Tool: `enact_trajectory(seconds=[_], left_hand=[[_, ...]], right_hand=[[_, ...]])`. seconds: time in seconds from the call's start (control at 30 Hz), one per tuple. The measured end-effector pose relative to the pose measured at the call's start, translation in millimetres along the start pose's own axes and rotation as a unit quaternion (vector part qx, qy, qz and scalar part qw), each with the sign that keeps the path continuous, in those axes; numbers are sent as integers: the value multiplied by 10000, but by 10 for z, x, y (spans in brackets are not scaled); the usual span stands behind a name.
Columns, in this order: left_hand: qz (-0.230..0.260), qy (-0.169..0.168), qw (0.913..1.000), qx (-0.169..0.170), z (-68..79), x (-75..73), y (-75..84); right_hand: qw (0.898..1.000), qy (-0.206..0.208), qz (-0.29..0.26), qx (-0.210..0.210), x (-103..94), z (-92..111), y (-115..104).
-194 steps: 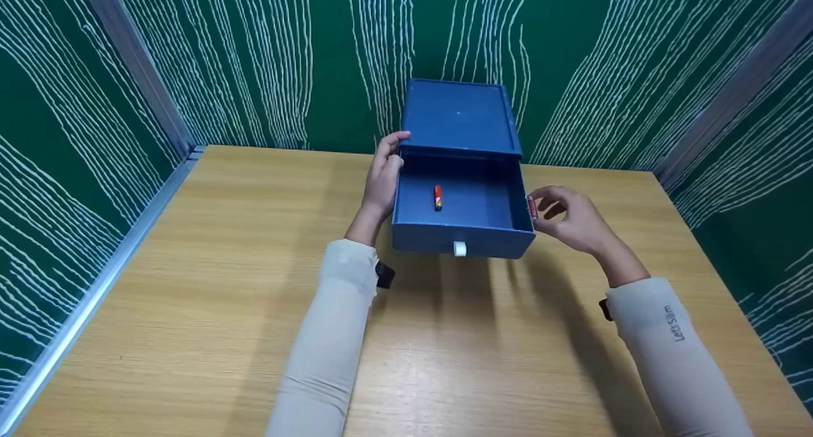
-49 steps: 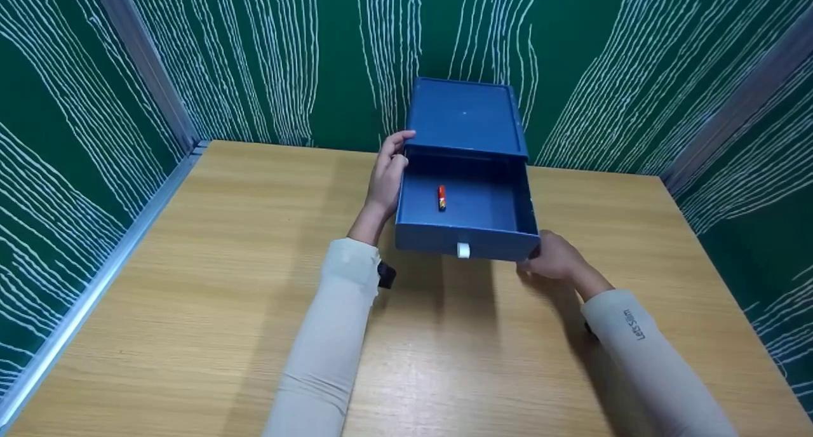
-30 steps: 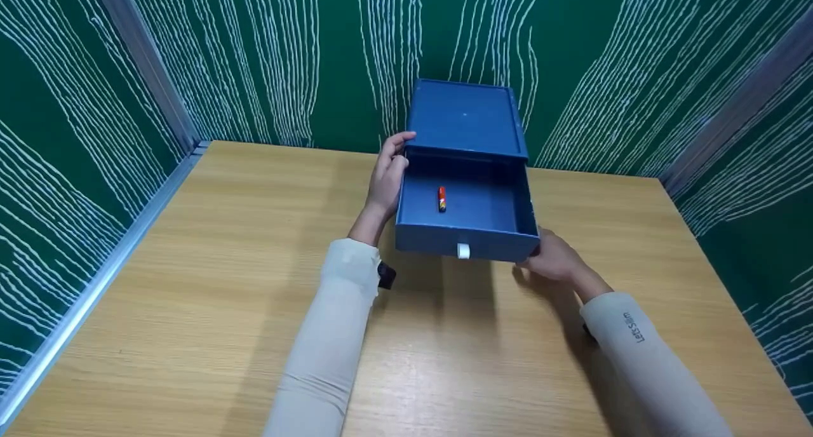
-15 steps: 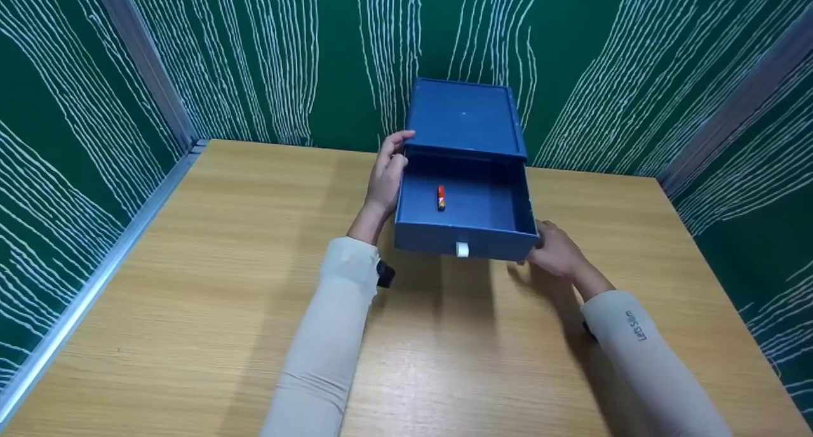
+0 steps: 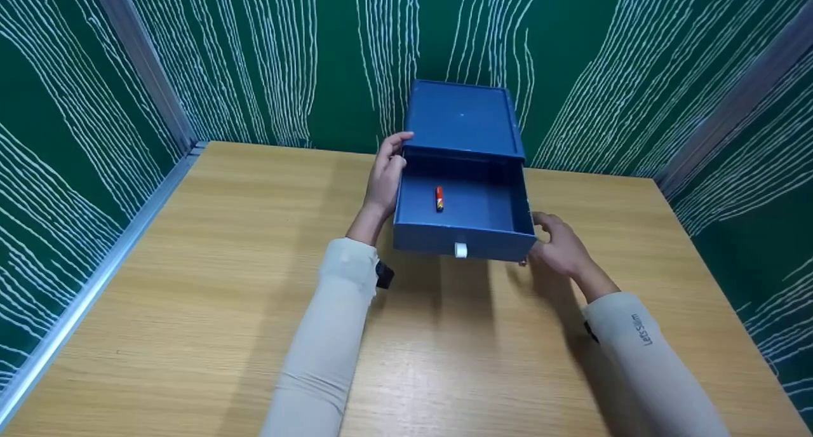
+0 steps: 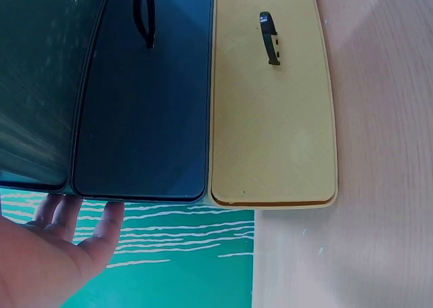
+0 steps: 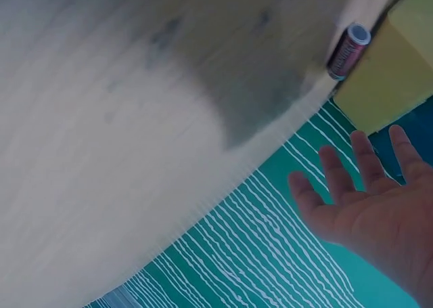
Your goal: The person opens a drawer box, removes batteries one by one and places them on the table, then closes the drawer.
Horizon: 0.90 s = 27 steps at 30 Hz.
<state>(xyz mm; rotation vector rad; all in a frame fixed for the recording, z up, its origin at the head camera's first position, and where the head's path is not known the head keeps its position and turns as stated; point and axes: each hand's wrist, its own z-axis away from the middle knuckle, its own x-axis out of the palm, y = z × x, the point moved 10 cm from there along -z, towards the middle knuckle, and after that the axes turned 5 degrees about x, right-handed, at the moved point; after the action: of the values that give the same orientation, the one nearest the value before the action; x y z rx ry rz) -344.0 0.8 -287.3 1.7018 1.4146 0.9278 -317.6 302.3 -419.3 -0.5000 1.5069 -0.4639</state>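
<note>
My left hand [image 5: 383,184] rests against the left side of a blue drawer unit [image 5: 467,116], its fingers extended along the edge. The top drawer [image 5: 463,237] is pulled out, and a red-and-black battery [image 5: 439,199] lies inside. My right hand [image 5: 563,246] is beside the unit's right side, fingers spread and holding nothing. In the right wrist view a dark reddish battery [image 7: 349,51] stands on end on the table, close beside the yellow lower section [image 7: 389,78]. Only a small bit of that battery [image 5: 523,263] shows in the head view, under the drawer's front corner.
Below the open drawer, the left wrist view shows a dark blue drawer [image 6: 145,112] and a yellow drawer [image 6: 274,125], each with a black handle. The unit stands on a wooden table [image 5: 209,284] near a green wall [image 5: 343,56] with white lines.
Earlier my right hand held a reddish battery by the drawer's right wall, then went lower. It has now let go and drawn back slightly, fingers parted. My left hand stays put.
</note>
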Motion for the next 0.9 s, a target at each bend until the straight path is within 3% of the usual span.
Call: enact_trajectory(seconds=[0.47,0.9], left_hand=[[-63,-3,9999,-91,1,-3,-8],[-116,-10,9999,-39,3,8,-3]], right_hand=[[9987,1,-488,172,-141,85,-102],[9982,186,-557,98,-271,182,-192]])
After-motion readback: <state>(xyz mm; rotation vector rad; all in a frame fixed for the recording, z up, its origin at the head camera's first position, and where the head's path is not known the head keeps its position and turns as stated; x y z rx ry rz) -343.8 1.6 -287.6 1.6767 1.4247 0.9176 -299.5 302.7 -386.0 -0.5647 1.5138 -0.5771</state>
